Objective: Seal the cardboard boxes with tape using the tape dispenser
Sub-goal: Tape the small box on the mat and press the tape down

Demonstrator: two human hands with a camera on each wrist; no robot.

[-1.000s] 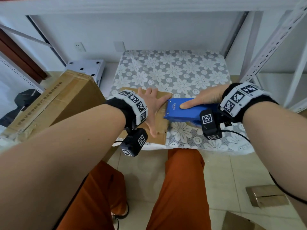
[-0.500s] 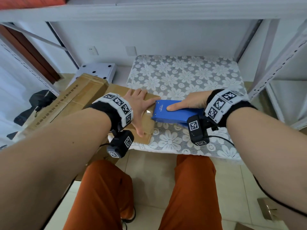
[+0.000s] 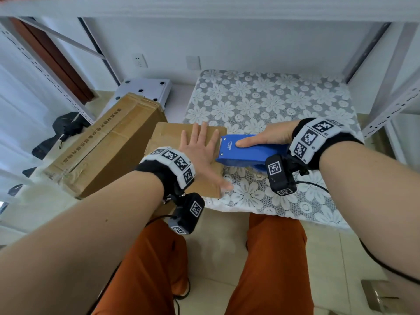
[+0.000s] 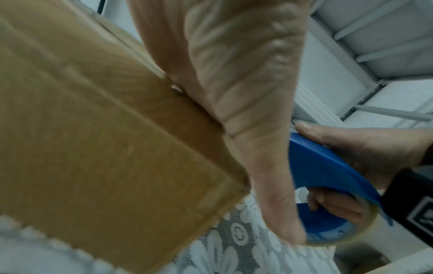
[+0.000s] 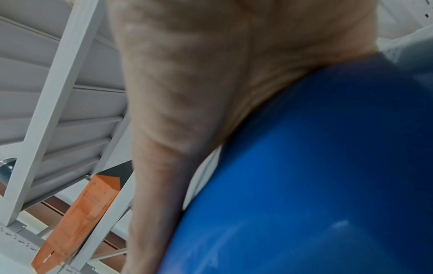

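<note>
A small flat cardboard box [image 3: 168, 135] lies at the left edge of the flower-patterned table [image 3: 272, 103]. My left hand [image 3: 200, 151] presses flat on its top with fingers spread. From the left wrist view, the box [image 4: 93, 148] shows a seam under the palm. My right hand [image 3: 263, 138] grips the blue tape dispenser [image 3: 247, 152], index finger stretched along its top. The dispenser's toothed front end touches the box's right edge beside my left hand. Its clear tape roll [image 4: 346, 235] shows in the left wrist view, and its blue body [image 5: 316, 176] fills the right wrist view.
A larger taped cardboard box [image 3: 102, 144] stands left of the table, against the small box. A white box [image 3: 145, 89] sits behind it. Metal shelf posts [image 3: 386, 76] rise on the right and a shelf spans overhead. More cardboard [image 3: 379, 294] lies on the floor at lower right.
The head view has shifted, so the scene sits differently in frame. Both hands keep their hold; the dispenser stays at the box's right edge beside my left hand.
</note>
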